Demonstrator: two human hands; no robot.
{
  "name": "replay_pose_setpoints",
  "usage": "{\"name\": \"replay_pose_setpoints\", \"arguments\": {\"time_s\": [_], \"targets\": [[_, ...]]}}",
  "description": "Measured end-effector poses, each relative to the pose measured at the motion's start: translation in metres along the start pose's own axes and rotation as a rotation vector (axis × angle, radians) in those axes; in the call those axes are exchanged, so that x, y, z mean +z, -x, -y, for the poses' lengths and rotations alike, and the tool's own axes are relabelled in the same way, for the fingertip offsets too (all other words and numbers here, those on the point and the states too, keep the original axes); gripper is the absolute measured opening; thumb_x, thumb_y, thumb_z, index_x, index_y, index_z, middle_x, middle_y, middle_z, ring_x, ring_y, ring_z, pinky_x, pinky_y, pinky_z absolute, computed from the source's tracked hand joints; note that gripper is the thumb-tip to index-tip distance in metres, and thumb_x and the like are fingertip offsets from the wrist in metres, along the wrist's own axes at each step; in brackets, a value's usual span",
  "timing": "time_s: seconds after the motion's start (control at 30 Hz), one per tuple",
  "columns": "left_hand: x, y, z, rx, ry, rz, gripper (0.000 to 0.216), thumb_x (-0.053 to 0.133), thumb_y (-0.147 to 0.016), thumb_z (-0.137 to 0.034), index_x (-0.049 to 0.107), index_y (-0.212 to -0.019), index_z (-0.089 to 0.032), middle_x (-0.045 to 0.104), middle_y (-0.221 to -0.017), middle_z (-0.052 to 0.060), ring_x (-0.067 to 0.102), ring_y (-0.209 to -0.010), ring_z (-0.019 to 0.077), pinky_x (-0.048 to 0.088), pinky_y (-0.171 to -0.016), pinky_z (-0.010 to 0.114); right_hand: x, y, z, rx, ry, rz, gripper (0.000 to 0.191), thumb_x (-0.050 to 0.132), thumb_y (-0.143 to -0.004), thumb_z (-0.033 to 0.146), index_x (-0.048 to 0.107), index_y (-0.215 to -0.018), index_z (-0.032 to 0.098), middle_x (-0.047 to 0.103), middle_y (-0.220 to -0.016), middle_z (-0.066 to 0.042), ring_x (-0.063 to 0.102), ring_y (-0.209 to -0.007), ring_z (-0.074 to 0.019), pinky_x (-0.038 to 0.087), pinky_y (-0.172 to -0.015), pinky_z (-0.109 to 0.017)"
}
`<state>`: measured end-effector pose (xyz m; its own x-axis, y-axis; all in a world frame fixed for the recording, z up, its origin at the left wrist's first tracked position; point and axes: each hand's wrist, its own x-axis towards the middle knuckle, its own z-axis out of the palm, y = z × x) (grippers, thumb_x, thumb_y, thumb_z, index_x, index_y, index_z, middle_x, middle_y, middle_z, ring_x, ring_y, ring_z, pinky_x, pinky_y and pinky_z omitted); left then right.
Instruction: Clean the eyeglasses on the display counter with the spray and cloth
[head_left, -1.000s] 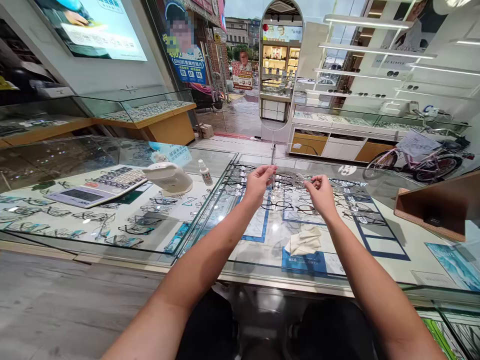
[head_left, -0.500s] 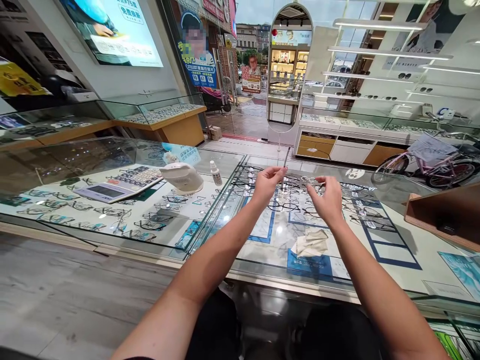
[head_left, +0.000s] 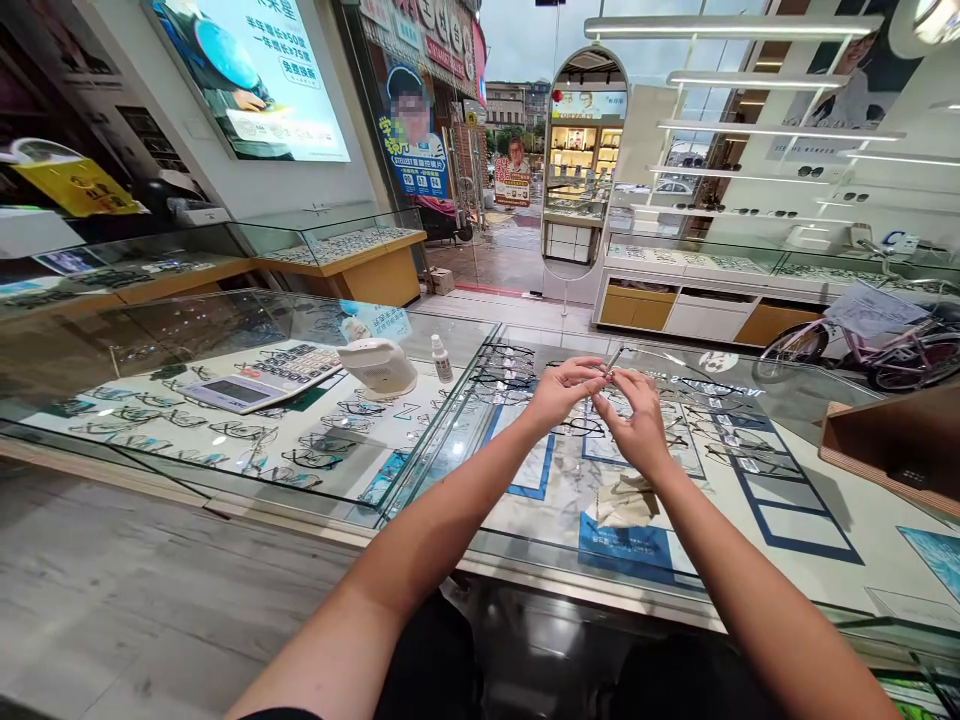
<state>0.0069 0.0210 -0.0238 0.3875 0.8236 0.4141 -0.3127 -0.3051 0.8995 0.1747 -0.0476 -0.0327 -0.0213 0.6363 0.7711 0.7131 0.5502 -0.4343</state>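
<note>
My left hand (head_left: 564, 393) and my right hand (head_left: 636, 415) meet at the fingertips above the glass counter. Both are closed in a pinch around a pair of eyeglasses, mostly covered by my fingers. A thin grey rod-like piece (head_left: 616, 356) sticks up between them; whether it is a temple arm of the glasses or a separate tool, I cannot tell. Under my hands, several eyeglasses (head_left: 585, 428) lie in the display case (head_left: 570, 490). Just below my right hand, a crumpled beige cloth (head_left: 627, 502) rests partly over a blue printed card (head_left: 624, 541).
Left of my arms are a calculator (head_left: 238, 392), a white device (head_left: 377, 367) and a small white spray bottle (head_left: 441, 358). A brown wooden box (head_left: 885, 450) stands at the right. Beyond the counter are an arched mirror (head_left: 583, 160) and a pink bicycle (head_left: 862, 340).
My hands, apart before, have come together. My right hand has moved left with the glasses, and the thin piece at my left hand now leans to the right. The view has tilted up slightly.
</note>
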Motion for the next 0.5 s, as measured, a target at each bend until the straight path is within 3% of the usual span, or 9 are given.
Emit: {"name": "replay_pose_setpoints", "arguments": {"time_s": [0.37, 0.5], "targets": [[-0.0059, 0.0001, -0.0053, -0.072, -0.041, 0.081, 0.038, 0.093, -0.077, -0.053, 0.089, -0.096, -0.021, 0.076, -0.134, 0.016, 0.067, -0.132, 0.034, 0.051, -0.114, 0.051, 0.0018, -0.0012, 0.0002, 0.014, -0.146, -0.025, 0.022, 0.069, -0.102, 0.041, 0.073, -0.116, 0.024, 0.079, -0.122, -0.011, 0.07, -0.118, -0.0311, 0.053, -0.107, -0.051], [-0.0014, 0.0037, -0.0097, 0.017, -0.157, 0.096, 0.039, 0.084, -0.086, -0.057, 0.089, -0.099, -0.02, 0.076, -0.132, 0.017, 0.069, -0.127, 0.0322, 0.052, -0.112, 0.05, 0.0, -0.001, 0.0013, 0.064, -0.151, -0.049, 0.023, 0.069, -0.102, 0.044, 0.075, -0.11, 0.023, 0.079, -0.117, -0.011, 0.069, -0.115, -0.031, 0.053, -0.105, -0.05]]}}
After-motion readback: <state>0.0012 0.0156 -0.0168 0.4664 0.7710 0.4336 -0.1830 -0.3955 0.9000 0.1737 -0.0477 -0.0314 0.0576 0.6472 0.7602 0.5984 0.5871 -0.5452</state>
